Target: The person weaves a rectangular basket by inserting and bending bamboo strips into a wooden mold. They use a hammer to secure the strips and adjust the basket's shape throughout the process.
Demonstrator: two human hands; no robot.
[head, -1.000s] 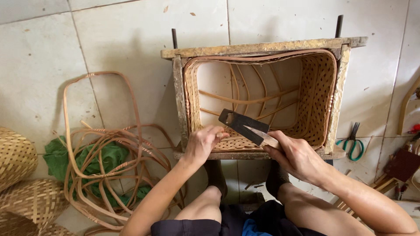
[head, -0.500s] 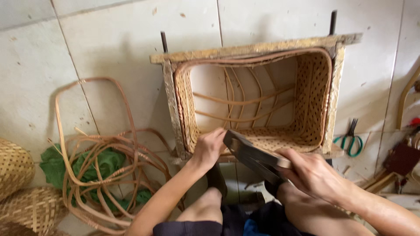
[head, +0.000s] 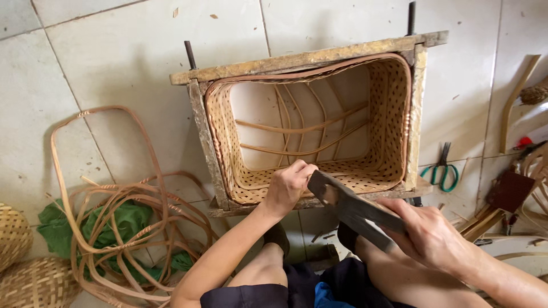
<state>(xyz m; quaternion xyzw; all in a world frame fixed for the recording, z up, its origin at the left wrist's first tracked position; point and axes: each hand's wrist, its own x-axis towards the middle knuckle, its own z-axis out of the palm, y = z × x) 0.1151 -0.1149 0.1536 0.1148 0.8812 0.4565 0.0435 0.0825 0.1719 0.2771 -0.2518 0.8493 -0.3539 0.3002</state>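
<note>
Your right hand has drawn the flat dark blade back toward you, fingers wrapped around it; your left hand still pinches the woven basket rim beside its tip.

The woven basket is tan, its walls an open lattice of small holes, with a smooth reddish-brown rim band. The wooden frame around it is a weathered yellowish brown. The blade is dark grey. The floor is pale grey tile with darker grout lines. The rattan coils are light orange-brown over green cloth. The scissors have teal handles.
</note>
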